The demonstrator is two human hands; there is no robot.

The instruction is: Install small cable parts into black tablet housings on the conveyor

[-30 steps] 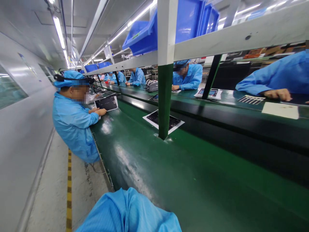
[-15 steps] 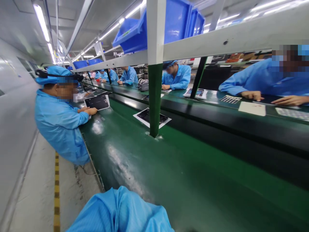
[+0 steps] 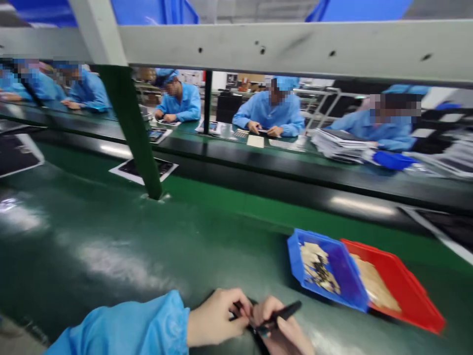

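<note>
At the bottom middle of the head view, my left hand (image 3: 218,318) is closed in a pinch at the near part of the green table. Something dark shows by its fingertips, too blurred to name. Right beside it, my right hand (image 3: 293,335) is wrapped round a slim black pen-like tool (image 3: 290,310), whose thick end points up and right. The two hands' fingertips meet or nearly meet. A dark strip lies below them, partly hidden. Nearest on the right stands a blue tray (image 3: 347,271) holding small cream and black pieces, with a red tray (image 3: 417,296) of cream pieces against it.
A green post (image 3: 142,143) rises from the green table (image 3: 207,241). Behind it a dark panel on a white sheet (image 3: 170,172) lies on the sunken belt; another panel (image 3: 451,227) is at right. Several co-workers in blue sit across, near a paper stack (image 3: 340,145).
My view has swung right and down from the co-worker at left. Both my hands and the blue and red trays are now in view; before, only my blue sleeve showed.
</note>
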